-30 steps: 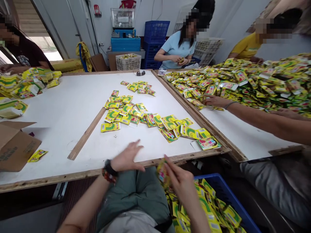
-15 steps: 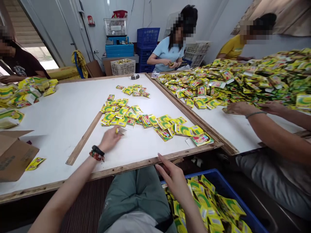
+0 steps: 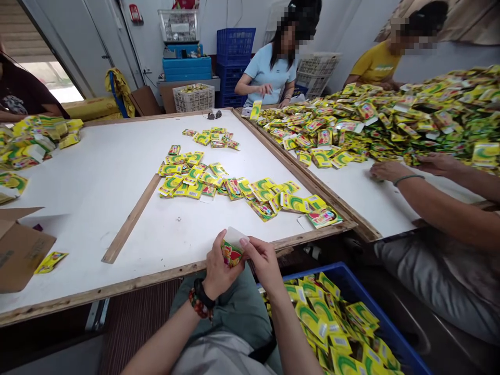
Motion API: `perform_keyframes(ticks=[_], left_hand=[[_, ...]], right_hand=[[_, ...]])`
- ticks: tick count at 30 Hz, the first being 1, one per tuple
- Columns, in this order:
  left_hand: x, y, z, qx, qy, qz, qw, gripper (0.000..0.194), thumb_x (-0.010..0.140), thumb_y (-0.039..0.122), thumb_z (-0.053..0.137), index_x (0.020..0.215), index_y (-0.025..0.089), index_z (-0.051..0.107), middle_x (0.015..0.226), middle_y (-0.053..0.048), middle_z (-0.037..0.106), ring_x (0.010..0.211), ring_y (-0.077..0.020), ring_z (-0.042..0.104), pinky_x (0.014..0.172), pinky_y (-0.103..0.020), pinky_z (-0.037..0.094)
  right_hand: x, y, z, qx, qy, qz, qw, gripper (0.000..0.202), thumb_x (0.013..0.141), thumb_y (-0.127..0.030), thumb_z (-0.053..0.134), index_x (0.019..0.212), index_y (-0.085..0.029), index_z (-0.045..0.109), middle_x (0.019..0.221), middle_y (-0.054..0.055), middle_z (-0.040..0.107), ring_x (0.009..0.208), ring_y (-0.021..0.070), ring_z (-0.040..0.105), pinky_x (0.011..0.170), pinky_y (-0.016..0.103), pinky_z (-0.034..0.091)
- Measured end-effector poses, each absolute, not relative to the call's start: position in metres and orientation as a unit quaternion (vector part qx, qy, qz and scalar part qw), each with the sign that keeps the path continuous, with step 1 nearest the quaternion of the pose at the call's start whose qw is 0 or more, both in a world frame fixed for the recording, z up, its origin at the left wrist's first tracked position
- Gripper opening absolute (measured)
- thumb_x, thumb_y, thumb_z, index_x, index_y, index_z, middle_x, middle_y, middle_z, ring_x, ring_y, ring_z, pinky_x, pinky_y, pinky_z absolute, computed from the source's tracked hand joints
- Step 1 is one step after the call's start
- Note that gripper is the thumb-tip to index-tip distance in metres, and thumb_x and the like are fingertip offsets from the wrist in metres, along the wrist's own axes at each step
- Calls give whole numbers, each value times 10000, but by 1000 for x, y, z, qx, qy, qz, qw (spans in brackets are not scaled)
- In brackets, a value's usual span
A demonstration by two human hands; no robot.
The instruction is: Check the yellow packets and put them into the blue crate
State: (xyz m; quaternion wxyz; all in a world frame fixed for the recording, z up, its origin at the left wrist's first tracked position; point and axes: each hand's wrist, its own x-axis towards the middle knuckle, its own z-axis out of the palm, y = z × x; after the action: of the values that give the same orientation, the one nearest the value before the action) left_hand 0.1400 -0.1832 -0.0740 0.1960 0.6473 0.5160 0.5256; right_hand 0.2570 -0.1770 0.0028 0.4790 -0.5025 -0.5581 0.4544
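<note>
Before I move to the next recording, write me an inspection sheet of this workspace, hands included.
Surface: white tabletop, wood-edged, with a wooden strip lying on it.
Job's things: one packet in hand; loose packets on the tabletop; more in a blue crate.
Clutter: sunglasses at the far edge; cardboard box at the left.
Hands: left hand holds the packet; right hand grips its pale flap.
Cables: thin cord below the wall socket; nothing seen on the tabletop.
Surroundings: co-workers opposite and on both sides; stacked crates behind.

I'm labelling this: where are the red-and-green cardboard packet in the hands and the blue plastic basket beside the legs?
Red-and-green cardboard packet (image 3: 231, 253), head view: printed front.
Blue plastic basket (image 3: 344, 268), head view: upper rim.
</note>
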Motion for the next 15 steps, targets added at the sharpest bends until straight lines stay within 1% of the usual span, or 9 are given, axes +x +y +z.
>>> perform_keyframes(ticks=[1, 3, 5, 6, 7, 9, 11, 13, 15], left_hand=[[139, -182, -73, 650, 504, 541, 177, 717, 711, 295, 685, 1322, 219, 317, 1203, -108, 572, 979, -238, 630, 794, -366, 529], [137, -178, -72, 660, 466, 570, 149, 617, 709, 267, 675, 1244, 233, 370, 1128, -78, 586, 938, -215, 631, 777, -348, 527], [136, -176, -72, 668, 429, 591, 142, 503, 714, 231, 648, 1154, 241, 404, 1082, -61, 580, 938, -204, 622, 774, -340, 523], [135, -175, -73, 669, 419, 597, 143, 482, 718, 219, 636, 1139, 240, 403, 1098, -68, 571, 967, -209, 614, 785, -345, 520], [135, -175, -74, 668, 415, 599, 148, 501, 719, 213, 632, 1157, 236, 389, 1139, -85, 558, 1014, -220, 602, 807, -359, 517], [136, -175, -76, 665, 420, 592, 176, 615, 727, 217, 640, 1249, 223, 317, 1232, -129, 526, 1102, -243, 573, 855, -390, 507], [137, -176, -78, 661, 416, 586, 216, 712, 745, 240, 656, 1314, 212, 229, 1267, -156, 520, 1125, -245, 566, 876, -404, 502], [137, -176, -80, 660, 401, 587, 244, 709, 773, 260, 656, 1316, 217, 203, 1286, -169, 521, 1135, -241, 566, 896, -417, 493], [137, -177, -82, 654, 393, 593, 256, 680, 789, 269, 654, 1295, 228, 202, 1357, -197, 471, 1179, -249, 544, 932, -446, 473]], right_hand=[[255, -176, 2, -470, -534, 506, 488, 385, 799, -494, 603, 611, -159, 617, 555, -23, 527, 560, 123, 465, 546, 235, 388], [250, -174, 0, -433, -475, 577, 504, 288, 742, -450, 687, 689, -168, 680, 631, -14, 614, 621, 142, 538, 622, 249, 455], [245, -173, -4, -426, -424, 606, 521, 229, 684, -385, 757, 810, -196, 730, 718, -10, 680, 687, 158, 596, 681, 262, 494], [243, -173, -6, -426, -414, 608, 527, 256, 673, -362, 771, 881, -215, 743, 790, -3, 711, 746, 171, 624, 720, 273, 508], [242, -174, -7, -425, -419, 603, 529, 295, 679, -353, 770, 947, -234, 748, 891, 10, 733, 831, 188, 645, 779, 292, 516], [242, -177, -8, -422, -465, 580, 518, 339, 722, -358, 740, 1048, -263, 738, 1099, 31, 721, 1022, 218, 637, 919, 339, 490], [243, -181, -8, -423, -529, 550, 488, 334, 760, -362, 710, 1080, -270, 726, 1199, 39, 686, 1120, 239, 612, 997, 378, 451], [244, -185, -8, -441, -575, 510, 464, 311, 787, -362, 685, 1075, -255, 728, 1164, 51, 700, 1071, 252, 646, 956, 389, 487], [244, -188, -8, -471, -604, 453, 457, 320, 812, -364, 657, 1090, -221, 723, 1087, 65, 732, 937, 244, 692, 834, 359, 544]])
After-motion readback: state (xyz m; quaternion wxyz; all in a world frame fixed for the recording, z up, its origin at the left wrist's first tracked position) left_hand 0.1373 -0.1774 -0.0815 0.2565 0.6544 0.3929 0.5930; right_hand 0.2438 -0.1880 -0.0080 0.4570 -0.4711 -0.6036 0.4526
